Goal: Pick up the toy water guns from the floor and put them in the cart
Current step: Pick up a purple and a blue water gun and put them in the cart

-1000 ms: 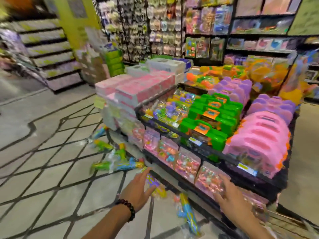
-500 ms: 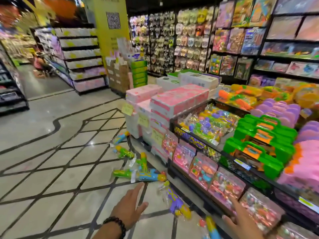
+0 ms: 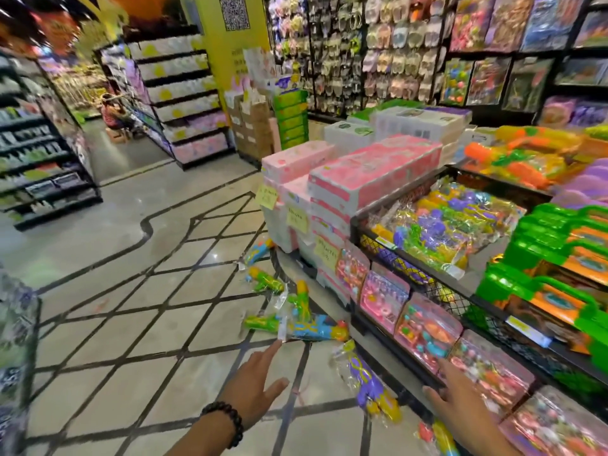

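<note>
While both hands hang empty over the tiled floor (image 3: 125, 324) at the bottom of the frame, several bagged toy water guns lie scattered just ahead of them along the foot of the display stand (image 3: 427, 284). The left hand (image 3: 255, 386), with a dark bead bracelet (image 3: 227, 422) on its wrist, is spread flat, its forefinger stretched toward a blue, yellow and red water gun (image 3: 316, 327) at centre frame, close to it but not touching. Crossing that gun lie a green and yellow water gun (image 3: 263, 322) and a yellow and green one (image 3: 302, 297) standing more upright in the picture; further up are another green water gun (image 3: 266, 279) and a blue one (image 3: 258, 251) near the stacked pink boxes (image 3: 368, 179). The right hand (image 3: 460, 399), at lower right, is also open with fingers splayed, holding nothing, just beside the pink blister packs (image 3: 427, 330) on the stand's lowest shelf. Between the hands lies a purple and yellow water gun (image 3: 371, 386) in clear wrap, and another, red, yellow and blue (image 3: 441, 436), shows at the bottom edge below the right hand. No cart can be made out for certain.
</note>
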Demonstrator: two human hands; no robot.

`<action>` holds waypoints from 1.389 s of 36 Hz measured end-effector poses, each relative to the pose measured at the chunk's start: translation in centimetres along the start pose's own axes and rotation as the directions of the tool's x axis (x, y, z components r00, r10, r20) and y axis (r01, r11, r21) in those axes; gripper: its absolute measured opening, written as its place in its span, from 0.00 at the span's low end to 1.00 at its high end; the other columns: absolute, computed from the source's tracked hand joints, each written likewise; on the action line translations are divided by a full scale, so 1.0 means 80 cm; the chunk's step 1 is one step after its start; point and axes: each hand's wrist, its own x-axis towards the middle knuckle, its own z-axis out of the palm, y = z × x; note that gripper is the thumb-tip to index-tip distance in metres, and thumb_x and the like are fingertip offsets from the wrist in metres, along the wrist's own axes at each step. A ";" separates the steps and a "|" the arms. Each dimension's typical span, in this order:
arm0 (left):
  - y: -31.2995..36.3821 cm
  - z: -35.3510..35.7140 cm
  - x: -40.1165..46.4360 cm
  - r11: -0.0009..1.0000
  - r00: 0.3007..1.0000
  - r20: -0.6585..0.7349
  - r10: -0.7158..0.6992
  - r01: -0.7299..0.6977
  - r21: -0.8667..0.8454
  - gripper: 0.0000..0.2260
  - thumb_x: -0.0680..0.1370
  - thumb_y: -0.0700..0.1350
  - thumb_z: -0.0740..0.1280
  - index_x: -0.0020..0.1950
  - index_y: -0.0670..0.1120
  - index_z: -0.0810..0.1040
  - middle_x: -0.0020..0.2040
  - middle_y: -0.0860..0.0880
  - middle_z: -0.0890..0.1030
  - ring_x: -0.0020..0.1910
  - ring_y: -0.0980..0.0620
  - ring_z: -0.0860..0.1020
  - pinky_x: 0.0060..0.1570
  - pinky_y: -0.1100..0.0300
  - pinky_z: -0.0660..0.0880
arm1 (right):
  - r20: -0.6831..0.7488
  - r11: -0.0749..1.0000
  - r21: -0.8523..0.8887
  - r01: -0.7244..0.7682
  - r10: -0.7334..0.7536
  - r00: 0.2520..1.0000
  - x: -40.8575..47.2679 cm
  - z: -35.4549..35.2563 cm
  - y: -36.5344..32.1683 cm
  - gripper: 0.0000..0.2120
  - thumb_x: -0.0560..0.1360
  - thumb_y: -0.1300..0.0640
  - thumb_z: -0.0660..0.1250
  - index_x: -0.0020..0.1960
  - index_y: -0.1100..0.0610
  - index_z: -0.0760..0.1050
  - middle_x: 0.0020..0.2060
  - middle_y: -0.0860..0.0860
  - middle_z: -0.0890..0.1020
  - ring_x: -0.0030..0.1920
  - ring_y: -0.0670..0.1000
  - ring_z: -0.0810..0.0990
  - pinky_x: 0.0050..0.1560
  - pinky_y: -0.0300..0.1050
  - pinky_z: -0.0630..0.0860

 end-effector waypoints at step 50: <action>-0.088 0.653 0.642 0.519 0.705 0.638 0.309 -0.687 0.508 0.33 0.78 0.59 0.66 0.80 0.55 0.59 0.82 0.46 0.55 0.79 0.41 0.56 0.72 0.43 0.59 | 0.002 0.718 -0.336 -0.610 0.648 0.762 0.307 0.396 0.501 0.31 0.79 0.51 0.68 0.79 0.53 0.62 0.73 0.61 0.68 0.68 0.67 0.70 0.65 0.60 0.73</action>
